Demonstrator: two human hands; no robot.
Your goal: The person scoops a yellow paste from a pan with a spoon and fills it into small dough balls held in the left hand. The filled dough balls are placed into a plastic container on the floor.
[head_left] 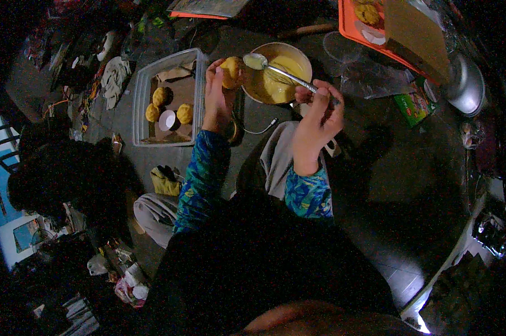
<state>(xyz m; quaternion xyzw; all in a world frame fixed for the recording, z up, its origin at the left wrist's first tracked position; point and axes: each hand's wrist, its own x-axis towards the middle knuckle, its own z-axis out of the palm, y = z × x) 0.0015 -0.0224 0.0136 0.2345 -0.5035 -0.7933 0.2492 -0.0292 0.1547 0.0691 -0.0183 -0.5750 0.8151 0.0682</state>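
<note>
A yellow baked cake is gripped in my left hand, close to the left rim of a round pot. My right hand holds a metal spoon by its handle. The spoon's bowl, with pale yellow cream in it, is over the pot's left side, near the cake. Inside the pot lies yellow cream with a wire whisk resting in it. Left of my left hand stands a clear plastic container with several similar cakes and white paper cups.
An orange tray with a cake and a cardboard piece is at the upper right. Nearby are a plastic bag, a green packet and a metal pot. A white cable lies on the floor before my knees.
</note>
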